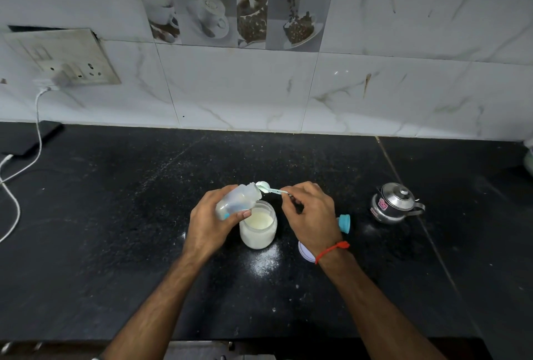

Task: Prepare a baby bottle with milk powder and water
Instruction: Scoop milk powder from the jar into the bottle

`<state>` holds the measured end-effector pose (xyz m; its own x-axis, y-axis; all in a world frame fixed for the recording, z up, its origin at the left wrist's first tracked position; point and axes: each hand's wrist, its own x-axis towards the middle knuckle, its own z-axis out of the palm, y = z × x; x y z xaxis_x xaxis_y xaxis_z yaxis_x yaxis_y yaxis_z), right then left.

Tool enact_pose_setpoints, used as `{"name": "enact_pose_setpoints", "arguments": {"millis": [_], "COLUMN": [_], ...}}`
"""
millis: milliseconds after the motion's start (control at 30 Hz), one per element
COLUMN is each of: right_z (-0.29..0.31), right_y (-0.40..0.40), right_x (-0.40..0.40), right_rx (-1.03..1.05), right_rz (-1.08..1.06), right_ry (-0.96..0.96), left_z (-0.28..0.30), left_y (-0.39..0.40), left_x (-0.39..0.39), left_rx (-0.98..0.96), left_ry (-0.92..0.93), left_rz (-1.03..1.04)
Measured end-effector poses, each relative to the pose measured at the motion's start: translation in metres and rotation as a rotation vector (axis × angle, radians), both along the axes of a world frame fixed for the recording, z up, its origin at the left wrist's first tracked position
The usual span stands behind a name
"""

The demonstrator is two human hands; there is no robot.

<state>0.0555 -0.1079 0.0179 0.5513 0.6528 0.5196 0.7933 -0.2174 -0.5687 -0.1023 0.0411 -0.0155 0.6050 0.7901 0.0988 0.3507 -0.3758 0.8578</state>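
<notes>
no readable text anywhere: the only label is a pink sticker point(382, 204) on the side of the small steel kettle point(395, 202), print too small and blurred to make out, and the wall tiles point(236, 13) carry coffee-cup pictures only, no lettering.

Left hand point(210, 221) fingers curled in grip; right hand point(311, 215) fingers pinching, forearms converging.

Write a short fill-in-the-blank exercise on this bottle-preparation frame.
1. The left hand holds the clear plastic baby bottle tilted over the open ____ of milk powder.
2. The right hand pinches a pale green ____ at the bottle's mouth.
3. The small steel kettle stands to the ____ of both hands.

Missing words: jar; scoop; right
</notes>
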Motion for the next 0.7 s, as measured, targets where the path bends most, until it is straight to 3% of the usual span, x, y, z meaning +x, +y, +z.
{"name": "enact_pose_setpoints", "arguments": {"millis": [133, 367, 633, 700], "right_z": [0.000, -0.005, -0.003, -0.004], "right_y": [0.000, -0.003, 0.003, 0.002], "right_x": [-0.001, 0.001, 0.002, 0.003], "right_rx": [0.132, 0.071, 0.281, 0.288], "right_rz": [-0.041, 0.103, -0.060, -0.085], "right_ry": [0.111, 0.082, 0.623, 0.686], "left_z": [-0.001, -0.008, -0.012, -0.013], "left_y": [-0.001, -0.001, -0.002, -0.003], "left_x": [-0.003, -0.002, -0.002, -0.004], "left_rx": [-0.058, -0.174, -0.296, -0.325], "left_ry": [-0.040, -0.085, -0.179, -0.214], "left_rz": [-0.001, -0.047, -0.056, -0.049]}}
